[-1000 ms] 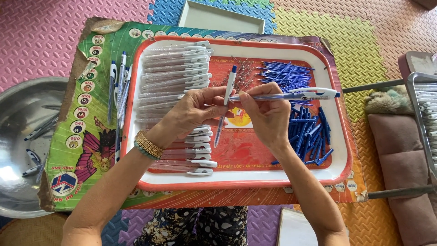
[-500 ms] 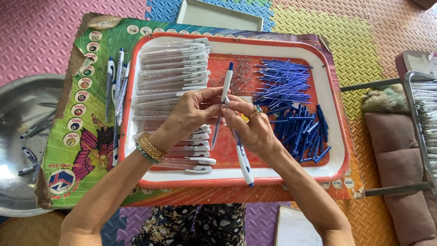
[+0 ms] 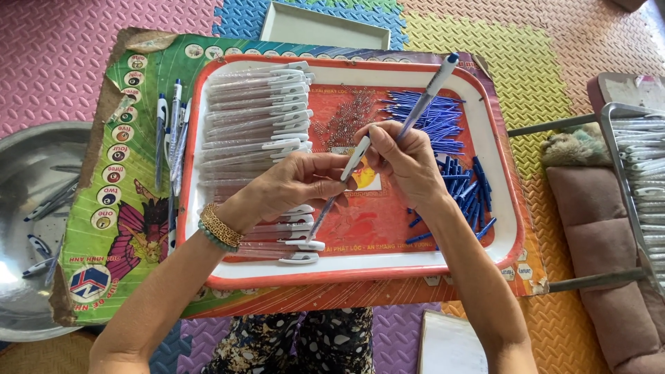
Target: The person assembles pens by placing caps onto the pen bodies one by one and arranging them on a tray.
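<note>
A floor of coloured foam mats carries a printed board and, on it, a red plastic tray with a white rim (image 3: 208, 208). Since half a second ago the right hand (image 3: 409, 163) has swung its blue-and-white ballpoint pen (image 3: 424, 97) from pointing toward the body to pointing up and away. The left hand (image 3: 294, 183) pinches a clear pen barrel with a white clip (image 3: 343, 180) as before; both hands are closed on their pens, meeting above the tray's middle. Rows of clear barrels (image 3: 256, 111) lie left, loose blue refills (image 3: 443, 125) right.

Foam-tile floor (image 3: 83, 62): printed board (image 3: 131, 208), steel basin (image 3: 28, 228), white tray (image 3: 322, 28), cushion (image 3: 609, 277).
</note>
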